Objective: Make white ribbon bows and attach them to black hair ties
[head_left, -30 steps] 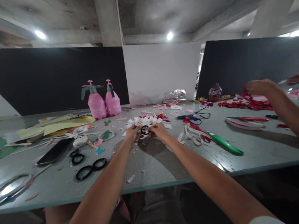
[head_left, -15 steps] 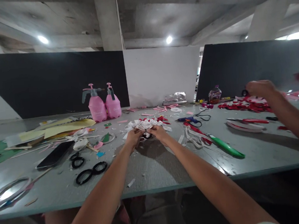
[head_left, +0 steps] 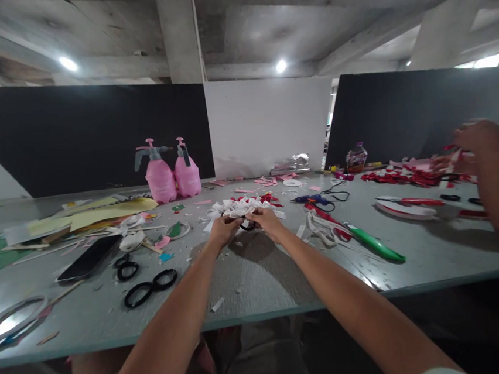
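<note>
Side by side at the middle of the table, my left hand and my right hand have their fingers closed in a pinch. Between them shows a black ring, held from both sides at its upper part. Just beyond the fingertips lies a heap of short white ribbon pieces, with some red ribbon pieces behind. Whether a white piece is also in my fingers I cannot tell. To the left, joined black rings lie flat, like the one between my hands.
A phone, paper sheets and pink spray bottles stand or lie left. Right are a blue glue gun, white ribbon, a green-handled tool and a ribbon roll. A co-worker's hand works far right.
My hands stay in place, with slight finger movement around the black ring. The co-worker's near hand has moved right and now holds something pale. The view has shifted slightly.
</note>
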{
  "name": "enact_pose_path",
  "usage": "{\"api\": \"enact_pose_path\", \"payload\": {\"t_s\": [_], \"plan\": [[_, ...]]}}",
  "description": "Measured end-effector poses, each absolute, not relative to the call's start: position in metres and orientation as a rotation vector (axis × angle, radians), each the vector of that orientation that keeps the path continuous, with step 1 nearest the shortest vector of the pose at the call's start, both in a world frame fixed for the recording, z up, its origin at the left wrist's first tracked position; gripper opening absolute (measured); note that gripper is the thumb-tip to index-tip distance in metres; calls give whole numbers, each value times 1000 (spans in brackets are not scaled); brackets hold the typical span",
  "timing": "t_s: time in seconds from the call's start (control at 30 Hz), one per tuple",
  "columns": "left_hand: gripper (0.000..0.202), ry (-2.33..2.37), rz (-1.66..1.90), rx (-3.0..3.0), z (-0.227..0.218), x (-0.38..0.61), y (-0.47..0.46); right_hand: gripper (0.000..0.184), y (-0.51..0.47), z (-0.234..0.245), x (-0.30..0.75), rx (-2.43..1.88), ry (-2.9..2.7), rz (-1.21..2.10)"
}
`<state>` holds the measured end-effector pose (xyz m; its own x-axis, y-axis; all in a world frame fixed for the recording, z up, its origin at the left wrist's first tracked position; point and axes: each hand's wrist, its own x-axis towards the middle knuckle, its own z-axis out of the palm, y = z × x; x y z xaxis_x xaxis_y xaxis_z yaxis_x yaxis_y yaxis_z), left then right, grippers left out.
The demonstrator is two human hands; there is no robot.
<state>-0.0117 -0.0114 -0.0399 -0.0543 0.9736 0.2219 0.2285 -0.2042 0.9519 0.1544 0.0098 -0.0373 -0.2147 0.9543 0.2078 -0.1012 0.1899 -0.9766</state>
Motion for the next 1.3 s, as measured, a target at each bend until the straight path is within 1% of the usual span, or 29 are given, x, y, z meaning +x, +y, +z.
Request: {"api": "enact_pose_path", "payload": {"t_s": [0.13, 0.43, 0.73, 0.87, 1.03, 1.3], "plan": [[30, 1362, 1308, 1575, -42, -13, -8, 31, 9, -39, 156, -900, -1470, 1291], [42, 1317, 1257, 1614, -38, -10, -14, 32, 16, -46, 156, -863, -1394, 1345], [31, 1331, 1303, 1611, -36, -11, -15, 30, 14, -46, 154, -944, -1484, 1274], [28, 1321, 1313, 1612, -37, -11, -14, 25, 13, -45, 152, -975, -1501, 1241], [30, 1344, 1321, 1633, -41, -11, -11, 22, 8, -41, 150, -1000, -1488, 1261], [31, 1435, 1299, 1665, -46, -12, -7, 24, 9, -44, 150, -1057, -1550, 1175]]}}
